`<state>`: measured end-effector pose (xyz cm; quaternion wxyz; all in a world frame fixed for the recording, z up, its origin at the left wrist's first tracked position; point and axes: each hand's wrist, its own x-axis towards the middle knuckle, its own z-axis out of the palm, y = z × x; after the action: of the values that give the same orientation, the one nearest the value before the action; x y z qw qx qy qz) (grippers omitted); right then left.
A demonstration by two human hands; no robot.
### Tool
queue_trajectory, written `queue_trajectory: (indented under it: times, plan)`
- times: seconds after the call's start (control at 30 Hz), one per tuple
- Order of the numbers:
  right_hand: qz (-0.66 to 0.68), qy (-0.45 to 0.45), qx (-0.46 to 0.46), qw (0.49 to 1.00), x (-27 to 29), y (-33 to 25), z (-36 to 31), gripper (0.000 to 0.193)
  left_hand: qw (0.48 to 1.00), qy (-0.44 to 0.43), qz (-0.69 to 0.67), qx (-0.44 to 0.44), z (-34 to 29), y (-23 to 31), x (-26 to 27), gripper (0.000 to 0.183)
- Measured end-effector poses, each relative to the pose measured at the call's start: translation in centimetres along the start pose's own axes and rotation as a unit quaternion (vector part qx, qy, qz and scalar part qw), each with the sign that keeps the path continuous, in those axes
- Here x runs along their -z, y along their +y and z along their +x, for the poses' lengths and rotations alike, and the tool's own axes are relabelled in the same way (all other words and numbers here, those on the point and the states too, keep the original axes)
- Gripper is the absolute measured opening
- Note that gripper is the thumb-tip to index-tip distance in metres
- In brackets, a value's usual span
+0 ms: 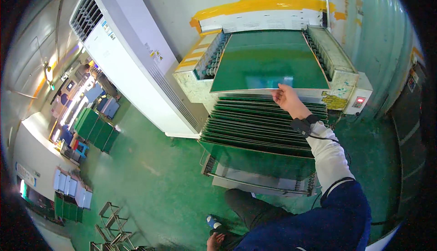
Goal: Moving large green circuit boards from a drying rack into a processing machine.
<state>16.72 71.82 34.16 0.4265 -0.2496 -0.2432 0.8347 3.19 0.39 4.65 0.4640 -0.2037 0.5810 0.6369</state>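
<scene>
My right hand [287, 100] pinches the front edge of a large flat green panel [271, 62], thumb and fingers closed on it near the middle of that edge. The panel lies tilted across a conveyor machine [339, 69], between two rows of rollers. Just below stands a rack [255, 185] filled with several similar green panels [255, 157], set on edge one behind another. Low in the picture, my left hand [215, 241] hangs beside my leg, away from the panels. It is small and partly cut off, so its fingers cannot be made out clearly.
A tall white air-conditioning unit [136, 60] stands left of the machine. A control box [359, 94] with a lit red switch is fixed at the right. Metal frames [111, 228] stand on the floor at lower left. Farther left, people [104, 82] are at a lit bench near stacked green panels [95, 128].
</scene>
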Motion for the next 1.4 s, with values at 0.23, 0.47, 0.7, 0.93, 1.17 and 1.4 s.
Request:
queue_trajectory:
  times: [0.23, 0.47, 0.7, 0.93, 1.17, 1.4]
  plan:
    - [-0.017, 0.000, -0.017, 1.000, -0.5, 0.8, -2.1, 0.022, 0.999, -0.001, -0.012, 0.042, -1.3, 1.2, -2.0, 0.030]
    - [-0.019, 0.020, -0.017, 0.999, -1.7, 2.5, -1.7, 0.028, 1.000, -0.002, 0.000, 0.020, -3.1, 2.0, -3.7, 0.031]
    - [-0.022, 0.017, -0.013, 1.000, -1.4, 2.3, -1.2, 0.033, 0.998, -0.033, 0.042, 0.029, 1.0, 0.6, -0.5, 0.034]
    - [-0.008, 0.009, -0.024, 1.000, -1.8, 2.3, -1.2, 0.029, 0.999, 0.001, 0.043, 0.022, 1.5, -0.2, 0.4, 0.037]
    - [-0.032, -0.011, -0.026, 0.999, -1.1, 1.8, -0.5, 0.031, 0.999, 0.024, 0.025, -0.003, -0.1, 0.0, -1.0, 0.035]
    - [-0.093, -0.072, -0.092, 0.989, 0.4, -0.5, -2.0, 0.046, 0.997, -0.010, 0.072, -0.006, -5.1, 1.9, -3.9, 0.035]
